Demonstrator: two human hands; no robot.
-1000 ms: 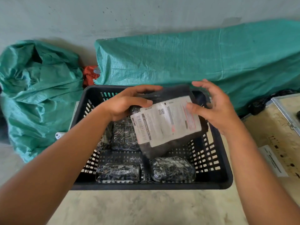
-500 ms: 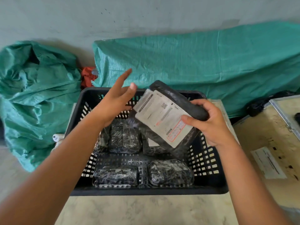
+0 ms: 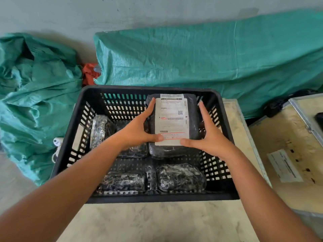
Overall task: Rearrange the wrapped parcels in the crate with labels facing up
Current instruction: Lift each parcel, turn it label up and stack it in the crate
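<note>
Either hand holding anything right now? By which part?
The labelled parcel, pressed between both hands: left hand flat along its left side, right hand along its right side, thumbs on its near end. Fingers are straight, not curled round it.

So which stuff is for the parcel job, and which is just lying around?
For the job:
black crate
labelled parcel, label up
front left parcel
front right parcel
parcel by the left wall

Just lying about:
crumpled green sack
long green sack
orange cloth
wooden box
small white thing
</note>
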